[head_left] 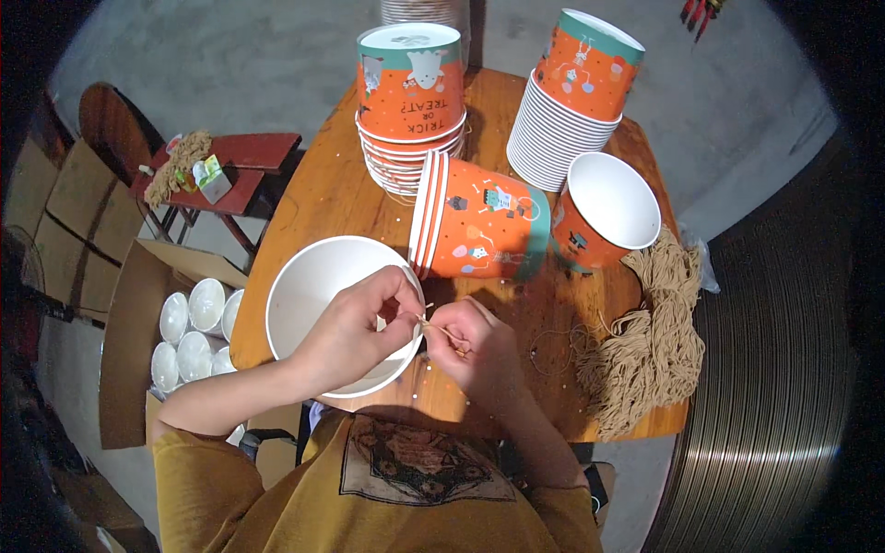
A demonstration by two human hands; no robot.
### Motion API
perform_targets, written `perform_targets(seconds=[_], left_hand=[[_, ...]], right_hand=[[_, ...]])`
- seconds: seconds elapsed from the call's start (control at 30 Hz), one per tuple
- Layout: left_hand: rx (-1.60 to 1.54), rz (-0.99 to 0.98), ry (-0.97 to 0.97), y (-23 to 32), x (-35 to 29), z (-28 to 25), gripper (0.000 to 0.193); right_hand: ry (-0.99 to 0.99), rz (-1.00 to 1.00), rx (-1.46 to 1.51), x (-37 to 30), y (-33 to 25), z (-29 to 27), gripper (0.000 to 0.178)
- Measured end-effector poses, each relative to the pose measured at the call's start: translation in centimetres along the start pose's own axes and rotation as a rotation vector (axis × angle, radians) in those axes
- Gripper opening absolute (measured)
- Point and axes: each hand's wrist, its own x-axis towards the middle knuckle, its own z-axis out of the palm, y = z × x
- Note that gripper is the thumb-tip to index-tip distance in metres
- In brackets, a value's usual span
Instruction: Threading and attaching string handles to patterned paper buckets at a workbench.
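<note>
Close in front of me a paper bucket [300, 293] stands tilted toward me, its white inside showing. At its right rim my left hand [350, 332] pinches a thin tan cord [442, 330] between thumb and fingertips. My right hand [477, 355] is closed on the same cord just to the right, fingers curled. Whether the cord passes through the bucket's wall cannot be made out. Just beyond my hands, several nested orange buckets [489, 226] with a green band lie on their side.
A wooden table [323, 198] bears a bundle of tan cords [654, 341] at right, an upright orange bucket [579, 230], and two upside-down bucket stacks, left [410, 97] and right [562, 129]. At left are a carton [129, 341] of white-topped cups and a red bench [244, 152].
</note>
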Motion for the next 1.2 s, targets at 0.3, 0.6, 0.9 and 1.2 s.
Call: perform_targets(seconds=[0.3,0.6,0.9,1.2], left_hand=[[-0.129,0.006,-0.076,0.4,0.3,0.2,0.029],[-0.267,-0.057,-0.101,0.3,0.4,-0.1,0.041],[-0.235,-0.036,-0.1,0.4,0.4,0.0,0.04],[-0.095,-0.002,-0.153,0.7,0.4,-0.1,0.04]], right_hand=[[0.005,0.2,0.469,-0.2,2.3,1.1,0.007],[0.294,-0.055,0.288,-0.7,2.0,1.9,0.02],[0.165,-0.278,-0.228,-0.1,1.0,0.3,0.028],[-0.228,0.548,0.531,1.4,0.1,-1.3,0.007]])
